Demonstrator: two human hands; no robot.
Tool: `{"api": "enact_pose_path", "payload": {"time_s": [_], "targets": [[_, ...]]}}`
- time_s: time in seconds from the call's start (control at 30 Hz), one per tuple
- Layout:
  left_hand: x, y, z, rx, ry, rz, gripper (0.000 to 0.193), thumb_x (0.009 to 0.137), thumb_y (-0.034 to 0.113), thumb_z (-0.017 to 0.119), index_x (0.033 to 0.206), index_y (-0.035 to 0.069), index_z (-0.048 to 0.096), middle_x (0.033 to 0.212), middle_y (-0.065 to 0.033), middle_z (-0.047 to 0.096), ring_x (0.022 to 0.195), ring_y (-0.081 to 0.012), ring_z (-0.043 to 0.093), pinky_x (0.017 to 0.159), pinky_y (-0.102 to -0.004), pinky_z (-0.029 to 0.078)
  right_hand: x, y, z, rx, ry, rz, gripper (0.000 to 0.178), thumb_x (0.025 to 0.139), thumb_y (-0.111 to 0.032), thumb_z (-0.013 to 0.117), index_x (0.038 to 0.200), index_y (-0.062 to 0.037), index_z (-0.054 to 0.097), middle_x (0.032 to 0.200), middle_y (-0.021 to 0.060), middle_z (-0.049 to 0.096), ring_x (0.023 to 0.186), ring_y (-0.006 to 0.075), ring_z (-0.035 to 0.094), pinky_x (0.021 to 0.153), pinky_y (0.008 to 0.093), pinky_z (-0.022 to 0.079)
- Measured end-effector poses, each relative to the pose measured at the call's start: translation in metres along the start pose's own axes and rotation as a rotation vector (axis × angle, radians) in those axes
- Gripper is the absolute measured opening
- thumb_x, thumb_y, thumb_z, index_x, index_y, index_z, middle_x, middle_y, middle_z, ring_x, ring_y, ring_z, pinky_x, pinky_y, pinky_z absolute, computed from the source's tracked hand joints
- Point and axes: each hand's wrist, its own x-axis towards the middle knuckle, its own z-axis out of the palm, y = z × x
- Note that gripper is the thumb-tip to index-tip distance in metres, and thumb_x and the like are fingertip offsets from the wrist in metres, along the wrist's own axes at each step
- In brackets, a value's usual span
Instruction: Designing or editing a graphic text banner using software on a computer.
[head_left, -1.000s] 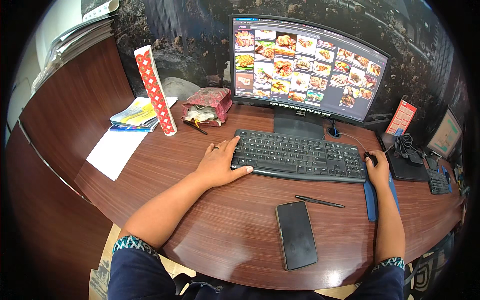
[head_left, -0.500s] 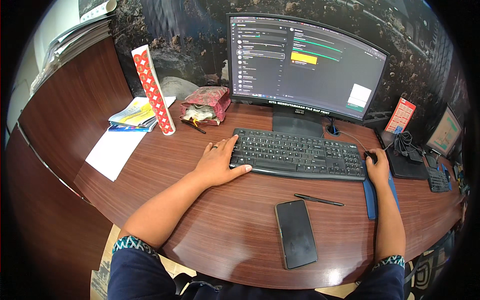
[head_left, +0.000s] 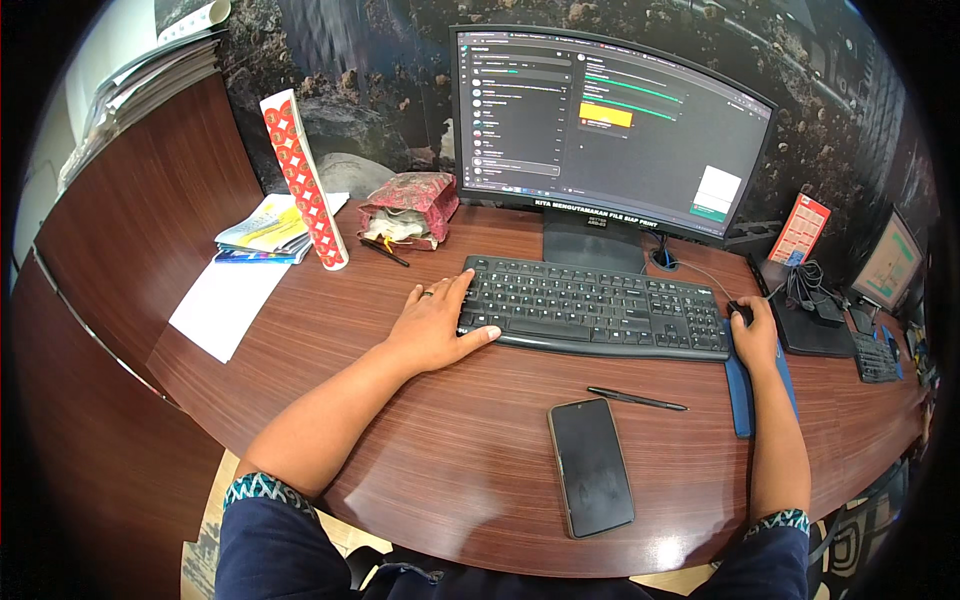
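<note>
My left hand [head_left: 432, 325] lies with fingers spread at the left end of a black keyboard [head_left: 590, 308], its thumb along the front edge. A ring shows on one finger. My right hand [head_left: 755, 335] is wrapped over a dark computer mouse [head_left: 740, 312], mostly hidden under the fingers. Beneath that wrist is a blue mouse pad [head_left: 738, 390]. Behind the keyboard stands a curved monitor [head_left: 640, 165] with a dark screen showing a list and a message pane. A black pen [head_left: 637, 398] and a phone [head_left: 590, 467] with a dark screen lie in front of the keyboard.
On the left are white paper sheets [head_left: 225, 310], a paper stack [head_left: 268, 230] and an upright red-and-white patterned strip [head_left: 303, 180]. A crumpled red bag [head_left: 425, 205] sits left of the monitor. Bundled cables [head_left: 803, 285], a small orange calendar [head_left: 800, 230] and another monitor [head_left: 888, 262] stand at right.
The list on the monitor's left side shows different rows, and its highlighted row now sits lower. Both hands stay in place on the keyboard and mouse.
</note>
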Motion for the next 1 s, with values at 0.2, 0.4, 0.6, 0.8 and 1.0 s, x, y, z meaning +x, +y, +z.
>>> {"api": "enact_pose_path", "payload": {"time_s": [0.2,0.4,0.6,0.8,1.0], "targets": [[0.000,-0.001,0.001,0.001,0.002,-0.003,0.098,0.092,0.062,0.066,0.156,-0.004,0.031,0.153,-0.0303,0.046,0.144,-0.0433,0.044,0.121,-0.0602,0.026,-0.001,-0.005,-0.004,-0.005,-0.025,-0.003,0.024,0.083,-0.011,0.071,0.106,-0.0034,0.068,0.110,0.0174,0.068,0.108,0.0390,0.066,0.094,0.0452,0.051],[-0.001,0.000,-0.001,0.001,-0.005,-0.007,0.099,0.092,0.063,0.065,0.157,-0.003,0.030,0.153,-0.0301,0.046,0.144,-0.0433,0.044,0.122,-0.0605,0.025,0.000,-0.002,-0.003,-0.017,-0.058,0.008,0.031,0.084,-0.014,0.070,0.113,-0.0031,0.068,0.115,0.0190,0.068,0.111,0.0397,0.065,0.097,0.0453,0.050],[-0.001,0.001,-0.002,-0.004,-0.014,-0.010,0.099,0.092,0.064,0.064,0.157,-0.002,0.030,0.154,-0.0299,0.045,0.144,-0.0433,0.043,0.122,-0.0608,0.025,0.002,0.010,0.004,-0.053,-0.040,0.011,0.041,0.085,-0.015,0.069,0.124,0.0003,0.065,0.125,0.0224,0.065,0.119,0.0403,0.062,0.103,0.0450,0.049],[0.000,0.001,-0.001,0.004,-0.012,-0.007,0.099,0.092,0.064,0.064,0.157,-0.003,0.030,0.154,-0.0295,0.045,0.144,-0.0432,0.043,0.122,-0.0610,0.025,0.002,0.005,0.002,0.008,-0.036,-0.007,0.038,0.088,-0.016,0.071,0.122,0.0007,0.065,0.122,0.0219,0.066,0.117,0.0395,0.063,0.102,0.0448,0.049],[-0.001,0.000,0.000,0.008,-0.003,0.007,0.098,0.093,0.064,0.063,0.156,-0.004,0.031,0.155,-0.0291,0.044,0.144,-0.0428,0.043,0.122,-0.0610,0.025,0.001,0.000,-0.001,0.021,-0.049,-0.047,0.035,0.089,-0.016,0.072,0.119,0.0009,0.067,0.121,0.0216,0.066,0.115,0.0394,0.063,0.100,0.0439,0.050]]}}
